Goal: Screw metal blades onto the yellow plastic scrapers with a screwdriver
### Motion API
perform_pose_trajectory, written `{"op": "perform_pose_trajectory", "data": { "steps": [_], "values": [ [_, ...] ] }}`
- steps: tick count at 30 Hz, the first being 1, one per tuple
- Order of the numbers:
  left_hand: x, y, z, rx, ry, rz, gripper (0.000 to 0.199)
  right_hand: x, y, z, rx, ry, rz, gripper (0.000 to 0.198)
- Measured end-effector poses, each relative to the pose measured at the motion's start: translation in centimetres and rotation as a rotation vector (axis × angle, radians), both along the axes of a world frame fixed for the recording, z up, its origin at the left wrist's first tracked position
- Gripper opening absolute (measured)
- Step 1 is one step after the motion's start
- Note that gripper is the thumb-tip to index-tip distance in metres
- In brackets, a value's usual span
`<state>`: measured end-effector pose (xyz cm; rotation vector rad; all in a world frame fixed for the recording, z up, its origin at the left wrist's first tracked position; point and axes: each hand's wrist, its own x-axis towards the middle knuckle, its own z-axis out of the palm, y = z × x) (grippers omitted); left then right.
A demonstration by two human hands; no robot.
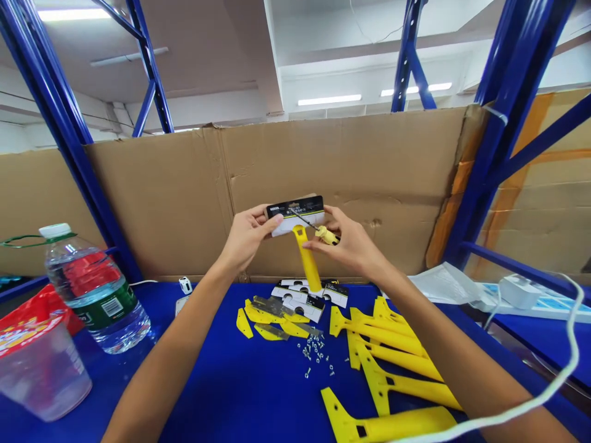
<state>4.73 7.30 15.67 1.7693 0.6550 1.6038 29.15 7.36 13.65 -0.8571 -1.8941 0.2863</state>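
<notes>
I watch both hands meet above the blue desk (217, 394). My left hand (244, 237) pinches the left edge of a black-and-white printed card (305, 208) between thumb and fingers. My right hand (353, 240) has its fingers closed round a pale yellow-handled screwdriver (327, 235), the metal shaft crossing the card; a fingertip meets a bright yellow plastic scraper handle (308, 261) hanging below the card. Whether its lower end touches the cards beneath, I can't tell.

On my left stands a clear plastic bottle (106, 304) with a white cap and green label, holding clear liquid. Nearer me sits a translucent plastic tub (55, 381) with a colourful rim; I can't make out its contents.
</notes>
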Motion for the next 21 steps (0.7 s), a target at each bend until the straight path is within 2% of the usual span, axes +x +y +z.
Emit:
{"op": "perform_pose_trajectory", "data": {
  "steps": [3,6,9,13,15,17,21],
  "values": [
    [-1.6,0.3,-0.3,-0.109,-0.147,-0.017,0.032,1.0,-0.4,0.5,-0.097,-0.013,0.043,0.069],
    [-3.9,-0.5,-1.7,-0.256,-0.194,0.005,0.021,2.5,-1.0,1.2,-0.157,-0.082,0.142,0.051],
    [-7.0,-2.5,-4.9,-0.492,-0.166,0.034,0.022,3.9,-1.5,2.0,-0.175,-0.208,0.185,0.042],
    [-11.2,-6.9,-10.9,-0.811,-0.121,0.094,0.035,5.2,-1.8,2.7,-0.252,-0.239,0.263,0.041],
    [-12.8,-9.3,-13.5,-0.874,-0.126,0.183,0.038,5.7,-1.9,2.9,-0.243,-0.271,0.291,0.043],
    [-13.9,-11.4,-15.3,-0.888,-0.122,0.255,0.036,6.2,-2.1,3.2,-0.229,-0.315,0.316,0.044],
    [-15.1,-13.3,-16.7,-0.870,-0.048,0.382,0.052,6.7,-3.2,3.9,-0.263,-0.394,0.353,0.043]
  ]
}}
